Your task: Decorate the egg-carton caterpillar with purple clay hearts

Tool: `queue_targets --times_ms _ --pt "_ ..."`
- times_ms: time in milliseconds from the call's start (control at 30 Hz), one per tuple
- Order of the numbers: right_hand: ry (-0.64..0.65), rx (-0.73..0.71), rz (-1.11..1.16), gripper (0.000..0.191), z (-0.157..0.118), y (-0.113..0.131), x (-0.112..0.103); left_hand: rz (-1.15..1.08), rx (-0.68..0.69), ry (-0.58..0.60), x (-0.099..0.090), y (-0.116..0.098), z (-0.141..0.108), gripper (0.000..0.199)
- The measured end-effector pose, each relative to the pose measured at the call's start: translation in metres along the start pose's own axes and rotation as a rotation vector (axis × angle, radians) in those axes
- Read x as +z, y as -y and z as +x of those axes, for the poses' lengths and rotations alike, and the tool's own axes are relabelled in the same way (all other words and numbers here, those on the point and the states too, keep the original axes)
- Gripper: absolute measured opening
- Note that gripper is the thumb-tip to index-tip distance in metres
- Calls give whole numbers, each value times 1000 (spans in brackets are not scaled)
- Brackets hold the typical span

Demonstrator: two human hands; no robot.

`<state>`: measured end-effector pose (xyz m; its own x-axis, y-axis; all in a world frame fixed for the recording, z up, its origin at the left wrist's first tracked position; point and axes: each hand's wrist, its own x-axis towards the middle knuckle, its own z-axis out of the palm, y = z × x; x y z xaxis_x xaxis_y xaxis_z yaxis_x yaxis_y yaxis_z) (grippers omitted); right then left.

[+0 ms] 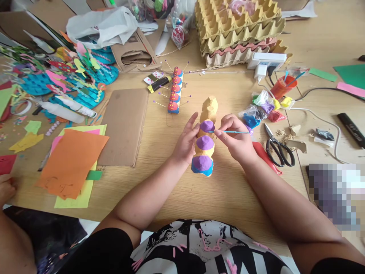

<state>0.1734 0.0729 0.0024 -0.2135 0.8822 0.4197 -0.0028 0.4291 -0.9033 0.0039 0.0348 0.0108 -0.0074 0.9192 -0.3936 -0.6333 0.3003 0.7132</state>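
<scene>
A strip of egg-carton cups (205, 143) stands upright over the middle of the table, its lower bumps covered in purple and the bottom edge in blue. The upper cups are bare yellowish carton. My left hand (187, 140) holds its left side, thumb against the carton and index finger raised. Pinched between the fingers of my right hand (234, 137) is a thin blue stick (237, 132), whose tip touches the third purple bump from the bottom. Beyond them stands a finished-looking red and blue carton strip (176, 91) with pins sticking out on both sides.
Brown cardboard (124, 127) and coloured paper (74, 163) lie left, near another person's hand (6, 189). Black scissors (278, 148), clay bags (261, 108) and an orange cup (282, 88) are right. Egg trays (239, 34) are stacked behind, beside a power strip (268, 59).
</scene>
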Motion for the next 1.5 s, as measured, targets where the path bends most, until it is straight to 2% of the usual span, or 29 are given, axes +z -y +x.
queue_targets --times_ms 267,533,700,833,1067,1300,1500 --pt "15 -160 -103 32 -1 2 -2 -20 -50 17 -3 1 4 56" --pt "-10 -220 -191 24 -4 5 1 -9 -166 -9 6 -12 2 59" --pt "-52 -241 -277 24 -5 6 1 -46 -192 -11 6 -10 7 76" --pt "-53 -263 -303 24 -6 7 0 -25 -187 2 3 -6 11 72" --pt "10 -176 -157 29 -3 7 -1 36 -130 29 0 -7 2 51" --pt "-9 -85 -93 37 -2 4 0 -22 -55 55 -2 -2 0 57" --pt "-9 -52 -51 40 -2 4 0 3 -28 32 -2 -2 -3 57"
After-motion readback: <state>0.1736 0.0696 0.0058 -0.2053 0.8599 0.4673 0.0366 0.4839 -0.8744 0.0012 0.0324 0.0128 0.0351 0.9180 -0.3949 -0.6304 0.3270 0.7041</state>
